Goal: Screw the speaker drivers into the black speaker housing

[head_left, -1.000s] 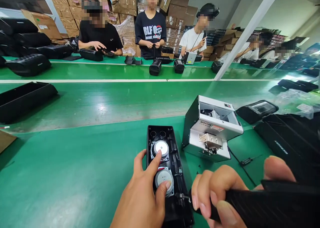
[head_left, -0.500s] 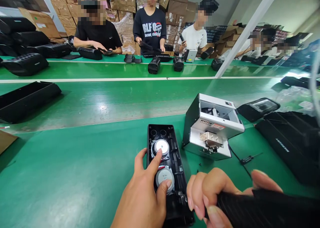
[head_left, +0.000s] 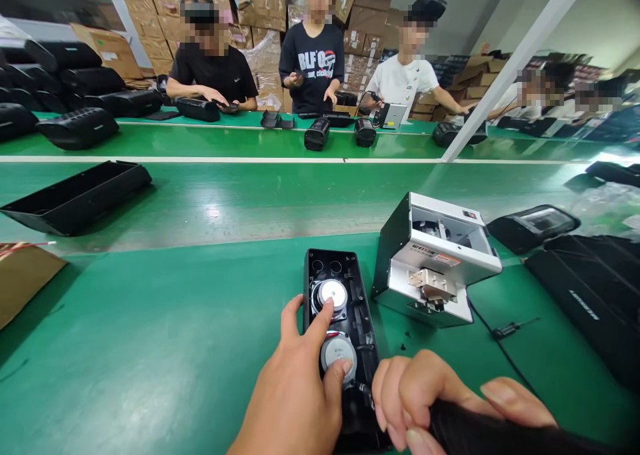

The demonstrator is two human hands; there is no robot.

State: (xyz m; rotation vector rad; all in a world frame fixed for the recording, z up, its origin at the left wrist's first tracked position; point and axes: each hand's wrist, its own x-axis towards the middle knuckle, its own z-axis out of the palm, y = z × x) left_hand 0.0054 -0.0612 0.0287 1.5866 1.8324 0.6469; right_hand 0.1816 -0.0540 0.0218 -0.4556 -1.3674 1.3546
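An open black speaker housing [head_left: 361,308] lies lengthwise in front of me, its inside facing up. Two round drivers sit in it: the upper driver [head_left: 334,294] is bright white, the lower driver [head_left: 338,354] grey. My left hand [head_left: 295,382] grips the housing over its left wall, with the index fingertip on the upper driver and the thumb on the lower one. At the housing's right edge, my right hand [head_left: 425,395] is closed around the thick black handle of a screwdriver [head_left: 475,428]. The fingers largely hide the tool's front end.
A silver-and-black screw feeder [head_left: 437,262] stands right of the housing, with small dark screws [head_left: 404,346] near it. Black cases [head_left: 590,302] lie far right. An empty shell [head_left: 80,198] and a carton [head_left: 30,278] are left. Co-workers [head_left: 315,68] stand across the green bench.
The whole view has shifted slightly, so things appear farther right. Both hands keep their places at the housing. The screwdriver handle sits lower in view. Across the bench, a white-shirted co-worker has stretched an arm sideways.
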